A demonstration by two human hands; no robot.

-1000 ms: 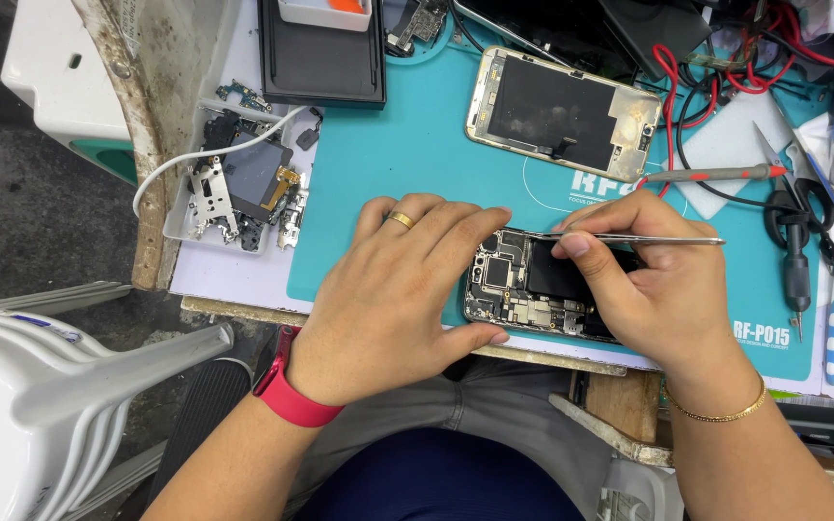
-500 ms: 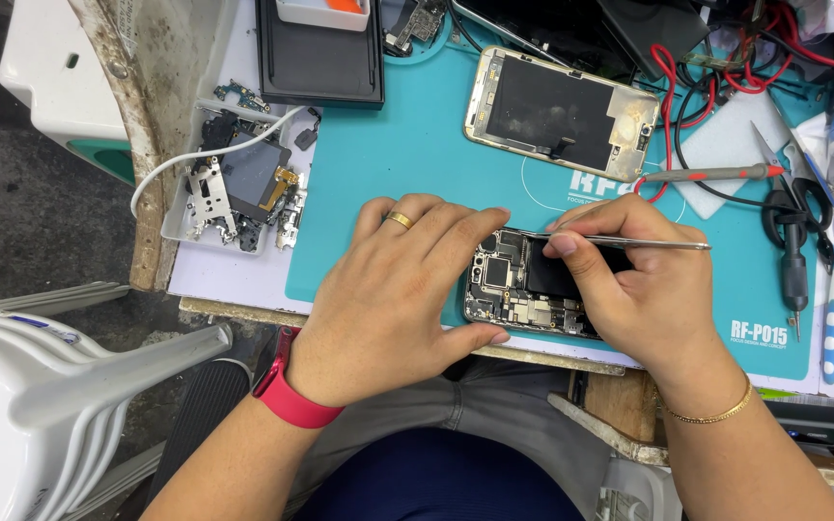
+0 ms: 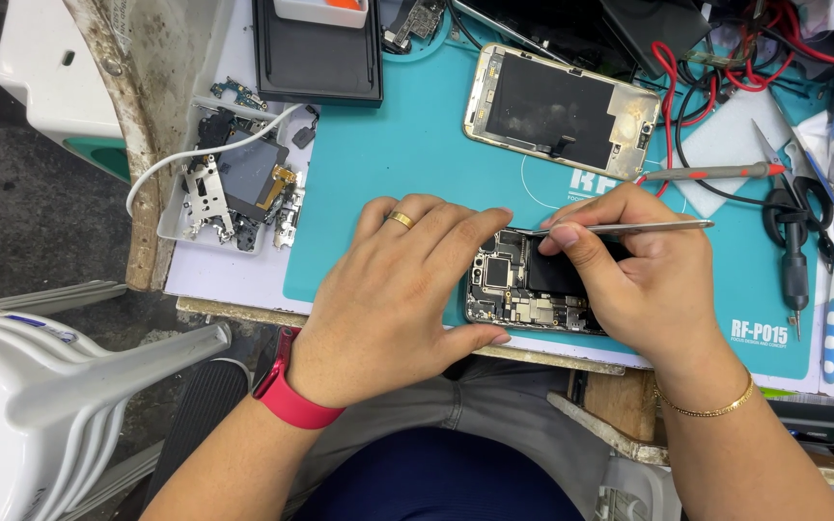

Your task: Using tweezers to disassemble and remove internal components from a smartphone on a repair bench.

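Two fingers of the right hand (image 3: 644,280) pinch thin tweezers (image 3: 620,229) over the opened phone (image 3: 523,285) at the mat's (image 3: 407,164) near edge. The left hand (image 3: 403,289) steadies it, fingers spread. A slip could scratch the small parts inside. Scissors (image 3: 793,207) and red wires (image 3: 673,87) crowd the right side; a parts tray (image 3: 229,193) lies left.

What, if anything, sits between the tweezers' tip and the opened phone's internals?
Nothing visible: the thin metal tweezers in the right hand reach the opened phone directly; the left hand steadies its left edge, clear of the tip.
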